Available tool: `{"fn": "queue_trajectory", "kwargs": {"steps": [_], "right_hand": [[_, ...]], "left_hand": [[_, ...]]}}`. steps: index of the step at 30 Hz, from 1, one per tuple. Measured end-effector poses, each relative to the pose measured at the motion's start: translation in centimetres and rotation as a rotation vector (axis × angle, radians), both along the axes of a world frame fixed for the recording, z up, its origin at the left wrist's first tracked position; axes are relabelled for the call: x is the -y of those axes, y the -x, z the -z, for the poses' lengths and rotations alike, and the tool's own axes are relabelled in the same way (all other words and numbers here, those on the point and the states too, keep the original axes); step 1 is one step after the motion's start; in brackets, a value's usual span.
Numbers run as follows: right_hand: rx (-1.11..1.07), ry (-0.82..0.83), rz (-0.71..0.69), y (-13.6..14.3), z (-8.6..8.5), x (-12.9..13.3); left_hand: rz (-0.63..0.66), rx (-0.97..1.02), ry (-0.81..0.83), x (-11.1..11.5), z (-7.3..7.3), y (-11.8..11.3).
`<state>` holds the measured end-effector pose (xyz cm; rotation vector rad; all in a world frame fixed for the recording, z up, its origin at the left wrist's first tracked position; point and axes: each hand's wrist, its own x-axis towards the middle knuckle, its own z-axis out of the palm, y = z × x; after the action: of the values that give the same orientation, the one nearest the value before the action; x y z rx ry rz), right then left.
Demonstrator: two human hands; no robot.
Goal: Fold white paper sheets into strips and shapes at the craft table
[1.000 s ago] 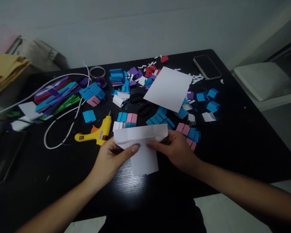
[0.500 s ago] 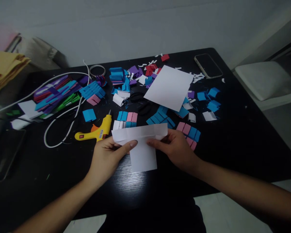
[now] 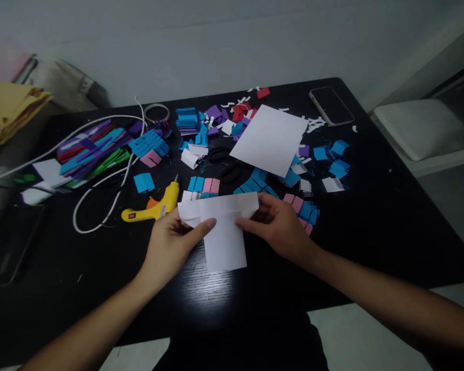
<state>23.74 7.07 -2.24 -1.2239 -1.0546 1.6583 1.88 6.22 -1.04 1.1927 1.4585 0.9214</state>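
Observation:
Between my hands is a folded white paper (image 3: 225, 242), T-shaped, with a wide band across its top and a narrower panel hanging below. My left hand (image 3: 176, 234) grips its left side, thumb on the front and fingers hidden behind. My right hand (image 3: 284, 226) pinches the right side, its thumb near the panel's edge and its fingers behind the band. Just left of the paper lies a yellow glue gun (image 3: 154, 207). Folded blue and pink paper pieces (image 3: 204, 184) lie right behind the held paper, with more pink and blue ones (image 3: 294, 201) beside my right hand.
A white sheet (image 3: 272, 139) covers part of a pair of black scissors (image 3: 229, 172) and paper scraps. Coloured strips (image 3: 96, 147) and a looping white cable (image 3: 77, 206) lie left. One phone (image 3: 331, 105) is at the back right, and a dark phone-like slab (image 3: 13, 245) at left.
The right end of the paper's top band has shifted slightly left and my right fingers show more behind it. Both hands keep hold. The view has moved a little.

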Motion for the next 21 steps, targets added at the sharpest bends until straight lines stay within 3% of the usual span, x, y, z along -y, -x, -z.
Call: {"fn": "queue_trajectory", "kwargs": {"steps": [4, 9, 17, 21], "right_hand": [[0.098, -0.028, -0.002, -0.2, -0.7, 0.2], [0.236, -0.054, -0.110, -0.5, -1.4, 1.2], [0.761, -0.290, -0.299, 0.1, -0.8, 3.1], [0.972, -0.487, -0.264, 0.4, -0.3, 3.8]], "left_hand": [[0.016, -0.002, -0.034, 0.2, -0.3, 0.0], [0.049, -0.090, -0.017, 2.1, 0.1, 0.7], [0.138, -0.449, -0.042, 4.6, 1.0, 0.9], [0.137, -0.683, -0.208, 5.1, 1.3, 0.7]]}}
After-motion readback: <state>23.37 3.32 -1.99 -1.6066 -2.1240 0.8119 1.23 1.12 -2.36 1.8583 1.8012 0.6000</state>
